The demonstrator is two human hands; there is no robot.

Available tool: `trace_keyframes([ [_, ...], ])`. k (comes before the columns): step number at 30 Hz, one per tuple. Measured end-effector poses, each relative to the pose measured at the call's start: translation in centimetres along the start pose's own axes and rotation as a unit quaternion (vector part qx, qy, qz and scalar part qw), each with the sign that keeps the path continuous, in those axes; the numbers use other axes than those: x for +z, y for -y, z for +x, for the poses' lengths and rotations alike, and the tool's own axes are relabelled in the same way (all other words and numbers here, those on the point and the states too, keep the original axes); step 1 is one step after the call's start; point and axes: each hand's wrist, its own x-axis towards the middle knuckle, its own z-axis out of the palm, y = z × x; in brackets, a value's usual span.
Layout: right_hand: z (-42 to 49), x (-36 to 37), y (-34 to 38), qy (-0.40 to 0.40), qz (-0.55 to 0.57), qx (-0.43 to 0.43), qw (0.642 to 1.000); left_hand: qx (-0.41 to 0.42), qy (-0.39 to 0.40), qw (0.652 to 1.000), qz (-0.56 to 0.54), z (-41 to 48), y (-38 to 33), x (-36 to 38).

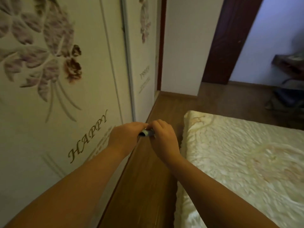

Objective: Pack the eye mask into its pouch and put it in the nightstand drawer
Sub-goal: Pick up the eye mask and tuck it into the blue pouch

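My left hand (125,137) and my right hand (162,139) meet in front of me above the wooden floor. Both are closed on one small item (146,133) with a dark part and a light grey-blue part. Most of it is hidden by my fingers, so I cannot tell whether it is the eye mask, the pouch, or both. No nightstand or drawer is in view.
A wardrobe (57,79) with flower prints and the word HAPPY runs along the left. A bed with a cream quilted cover (246,162) fills the right. A narrow strip of wooden floor (148,178) lies between them. A dark-framed doorway (230,46) opens at the back right.
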Motion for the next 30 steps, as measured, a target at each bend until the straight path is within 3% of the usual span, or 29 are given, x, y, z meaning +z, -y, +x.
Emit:
trace_keyframes([
  [15,21.4,6.3,-24.5,-0.046,-0.084,0.067,0.993,0.109,-0.001,0.993,-0.035,33.4,7.9,12.6],
  [30,39.0,13.4,-48.3,-0.091,-0.172,0.109,0.975,0.147,0.03,0.983,-0.101,62.8,14.3,26.6],
])
